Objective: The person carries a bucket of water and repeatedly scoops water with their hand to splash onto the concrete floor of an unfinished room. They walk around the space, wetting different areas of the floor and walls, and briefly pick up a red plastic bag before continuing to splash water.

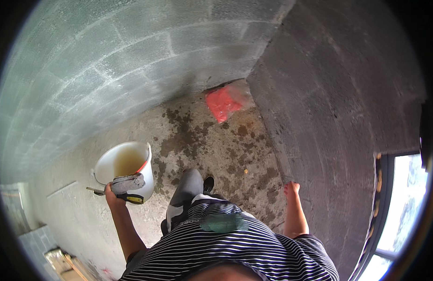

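Observation:
My left hand (112,195) is closed around a grey, wet-looking cloth or sponge (128,183) and a tool with a black and yellow handle (135,199); a thin metal part of it sticks out to the left. Just beyond this hand stands a white plastic bucket (148,186) holding cloudy yellowish water (128,161), with a red grip on its wire handle. My right hand (292,188) hangs beside the block wall on the right, its fingers curled, with nothing visible in it.
Concrete block walls (139,52) meet in a corner ahead. A red plastic bag (223,103) lies on the floor there. Dark wet spots cover parts of the concrete floor (202,154). At the right is a window (400,203); boards (63,263) lie at the lower left.

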A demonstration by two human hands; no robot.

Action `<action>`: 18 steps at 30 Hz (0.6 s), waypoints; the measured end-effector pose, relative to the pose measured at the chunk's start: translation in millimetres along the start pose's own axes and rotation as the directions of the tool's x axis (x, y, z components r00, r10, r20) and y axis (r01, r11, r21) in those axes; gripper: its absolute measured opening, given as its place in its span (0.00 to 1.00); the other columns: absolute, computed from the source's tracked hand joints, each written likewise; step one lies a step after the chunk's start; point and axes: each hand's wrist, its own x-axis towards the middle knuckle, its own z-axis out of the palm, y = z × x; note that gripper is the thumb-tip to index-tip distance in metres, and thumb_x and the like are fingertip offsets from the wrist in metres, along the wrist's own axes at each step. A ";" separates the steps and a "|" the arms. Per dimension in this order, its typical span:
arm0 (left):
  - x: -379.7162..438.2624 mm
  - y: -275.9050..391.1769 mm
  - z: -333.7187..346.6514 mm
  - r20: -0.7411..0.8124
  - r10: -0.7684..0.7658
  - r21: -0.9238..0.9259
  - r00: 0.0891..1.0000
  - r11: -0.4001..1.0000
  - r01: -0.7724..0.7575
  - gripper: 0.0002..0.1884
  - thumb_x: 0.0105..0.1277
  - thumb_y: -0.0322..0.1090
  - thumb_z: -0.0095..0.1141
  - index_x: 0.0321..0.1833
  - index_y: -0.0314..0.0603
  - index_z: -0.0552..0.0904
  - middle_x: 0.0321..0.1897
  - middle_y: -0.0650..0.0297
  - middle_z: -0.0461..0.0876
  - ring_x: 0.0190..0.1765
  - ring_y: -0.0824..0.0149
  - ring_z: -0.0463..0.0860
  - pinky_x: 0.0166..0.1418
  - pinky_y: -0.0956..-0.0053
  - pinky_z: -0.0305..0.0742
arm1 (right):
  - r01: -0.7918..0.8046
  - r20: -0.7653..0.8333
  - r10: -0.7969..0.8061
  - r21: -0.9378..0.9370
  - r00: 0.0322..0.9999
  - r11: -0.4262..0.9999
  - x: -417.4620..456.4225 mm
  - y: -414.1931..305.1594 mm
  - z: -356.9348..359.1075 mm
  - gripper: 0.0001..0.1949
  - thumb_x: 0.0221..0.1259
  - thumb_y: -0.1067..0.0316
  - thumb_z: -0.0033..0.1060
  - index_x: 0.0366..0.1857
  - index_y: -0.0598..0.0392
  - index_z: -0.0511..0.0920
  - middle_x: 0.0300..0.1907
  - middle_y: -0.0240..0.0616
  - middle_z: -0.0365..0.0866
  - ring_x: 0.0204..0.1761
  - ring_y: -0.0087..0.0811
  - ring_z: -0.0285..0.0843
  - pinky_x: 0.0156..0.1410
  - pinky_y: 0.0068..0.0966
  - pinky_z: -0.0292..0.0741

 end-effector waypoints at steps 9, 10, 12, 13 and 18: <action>22.9 -42.2 63.6 -0.023 -0.016 -0.098 1.000 0.995 0.013 0.13 0.58 0.37 0.47 0.40 0.37 0.76 0.34 0.56 0.80 0.38 0.59 0.81 0.43 0.63 0.79 | 0.093 0.167 -0.057 -0.216 0.984 0.972 4.8 -148.7 84.2 0.05 0.56 0.64 0.46 0.24 0.48 0.71 0.20 0.31 0.73 0.18 0.28 0.68 0.19 0.26 0.64; 24.5 -49.0 71.0 -0.057 -0.034 -0.113 0.998 0.993 0.028 0.14 0.57 0.38 0.47 0.41 0.36 0.76 0.34 0.56 0.80 0.39 0.58 0.81 0.44 0.62 0.78 | 0.046 0.195 0.000 -0.233 0.981 0.971 11.1 -159.4 86.2 0.05 0.56 0.64 0.46 0.24 0.48 0.71 0.20 0.31 0.74 0.18 0.27 0.69 0.20 0.27 0.65; 32.7 -57.8 90.0 -0.044 -0.080 -0.135 0.996 0.988 0.073 0.14 0.57 0.38 0.48 0.41 0.36 0.76 0.34 0.55 0.80 0.39 0.57 0.81 0.45 0.61 0.78 | 0.042 0.158 0.013 -0.342 0.987 0.939 14.6 -177.2 89.3 0.05 0.56 0.63 0.48 0.24 0.47 0.72 0.21 0.30 0.74 0.19 0.27 0.70 0.20 0.29 0.66; 38.9 -60.6 100.4 0.007 -0.102 -0.140 0.995 0.985 0.102 0.14 0.56 0.38 0.49 0.41 0.37 0.76 0.35 0.55 0.80 0.39 0.57 0.81 0.44 0.61 0.78 | 0.045 0.148 0.014 -0.392 0.989 0.919 15.1 -187.1 95.9 0.05 0.56 0.63 0.48 0.24 0.46 0.72 0.21 0.29 0.75 0.19 0.27 0.70 0.20 0.30 0.66; 51.3 -70.8 155.4 -0.007 -0.146 -0.168 0.989 0.975 0.143 0.09 0.51 0.34 0.54 0.35 0.41 0.76 0.32 0.58 0.80 0.36 0.58 0.81 0.42 0.62 0.79 | -0.106 0.338 0.219 -0.321 0.915 0.941 61.4 -210.1 87.1 0.01 0.48 0.64 0.57 0.25 0.43 0.77 0.24 0.27 0.77 0.24 0.27 0.75 0.23 0.30 0.70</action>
